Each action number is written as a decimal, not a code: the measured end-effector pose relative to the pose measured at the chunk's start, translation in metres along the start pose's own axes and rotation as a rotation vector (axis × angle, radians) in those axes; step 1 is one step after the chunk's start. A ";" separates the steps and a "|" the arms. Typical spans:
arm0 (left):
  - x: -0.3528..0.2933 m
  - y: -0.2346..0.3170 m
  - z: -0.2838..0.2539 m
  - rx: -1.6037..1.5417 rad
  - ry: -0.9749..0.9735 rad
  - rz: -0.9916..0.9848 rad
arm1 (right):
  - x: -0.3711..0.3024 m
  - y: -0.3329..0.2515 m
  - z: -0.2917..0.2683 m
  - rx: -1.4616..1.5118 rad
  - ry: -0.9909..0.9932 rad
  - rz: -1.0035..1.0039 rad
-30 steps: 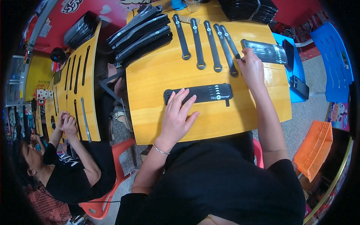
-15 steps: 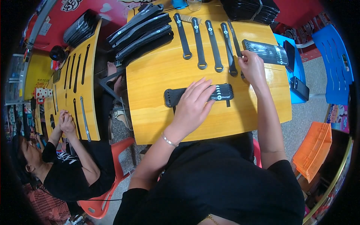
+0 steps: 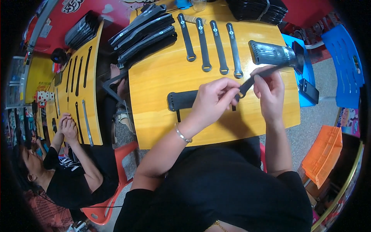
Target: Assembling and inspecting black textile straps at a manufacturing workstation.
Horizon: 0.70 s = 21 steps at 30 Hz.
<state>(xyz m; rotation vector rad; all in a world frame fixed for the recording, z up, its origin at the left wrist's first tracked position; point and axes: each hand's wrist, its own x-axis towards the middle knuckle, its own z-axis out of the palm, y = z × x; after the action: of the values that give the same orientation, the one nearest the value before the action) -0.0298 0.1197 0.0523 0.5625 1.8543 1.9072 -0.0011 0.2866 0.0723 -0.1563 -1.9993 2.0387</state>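
Above the yellow table, a black strap (image 3: 248,84) with a slotted loop end is between my hands. My right hand (image 3: 273,96) pinches it along its length, and its far part slants up to the right. The fingers of my left hand (image 3: 213,99) close on the loop end. Under and beside my left hand lies a neat bundle of black straps (image 3: 181,100), partly hidden by the hand; short dark strap ends stick out from beneath its near side. Farther off, several single straps (image 3: 205,46) lie side by side, loop ends toward me.
Large strap piles (image 3: 145,34) stand at the back left, with a tied black stack (image 3: 257,9) at the back right. A shiny bundle (image 3: 270,53) lies on the right. Beside the table are a blue stool (image 3: 305,98) and an orange crate (image 3: 322,154). A co-worker (image 3: 73,166) sits left.
My right hand has picked up the rightmost strap of the row and brought it nearer. My left hand has risen off the bundle and moved right to the strap's loop end.
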 end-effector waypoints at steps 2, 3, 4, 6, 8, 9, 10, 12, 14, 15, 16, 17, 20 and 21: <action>-0.018 -0.001 -0.007 -0.050 -0.006 -0.096 | -0.016 0.010 -0.006 0.192 0.005 0.066; -0.027 0.000 -0.009 -0.031 0.004 -0.078 | -0.024 0.005 -0.003 0.275 0.045 0.102; -0.037 -0.006 -0.013 -0.032 0.008 -0.085 | -0.028 0.008 -0.004 0.275 0.042 0.110; -0.059 -0.017 -0.022 -0.062 0.099 -0.117 | -0.036 0.015 -0.013 0.403 0.019 0.159; -0.079 -0.018 -0.031 0.017 0.124 -0.093 | -0.047 0.023 -0.021 0.389 -0.020 0.182; -0.087 -0.016 -0.033 0.094 0.147 -0.065 | -0.051 0.024 -0.021 0.316 -0.064 0.183; -0.094 -0.013 -0.033 0.093 0.148 -0.067 | -0.054 0.026 -0.021 0.243 -0.109 0.183; -0.104 0.001 -0.032 0.281 0.108 0.072 | -0.058 0.019 -0.011 0.190 -0.200 0.029; -0.103 0.015 -0.036 0.478 0.070 0.180 | -0.054 -0.012 0.004 -0.643 -0.357 -0.606; -0.101 0.020 -0.037 0.546 0.037 0.279 | -0.053 -0.019 0.011 -0.643 -0.357 -0.608; -0.100 0.023 -0.037 0.613 0.002 0.379 | -0.051 -0.024 0.018 -0.737 -0.438 -0.672; -0.100 0.025 -0.037 0.613 0.001 0.381 | -0.050 -0.027 0.021 -0.832 -0.519 -0.735; -0.102 0.029 -0.040 0.686 -0.040 0.411 | -0.041 -0.024 0.016 -0.856 -0.640 -0.800; -0.103 0.029 -0.042 0.706 -0.013 0.381 | -0.038 -0.027 0.014 -0.810 -0.674 -0.794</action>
<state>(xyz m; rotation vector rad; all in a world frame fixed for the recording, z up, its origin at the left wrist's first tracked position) 0.0312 0.0268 0.0807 1.2126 2.5462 1.3817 0.0350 0.2626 0.0950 1.1033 -2.5408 0.7604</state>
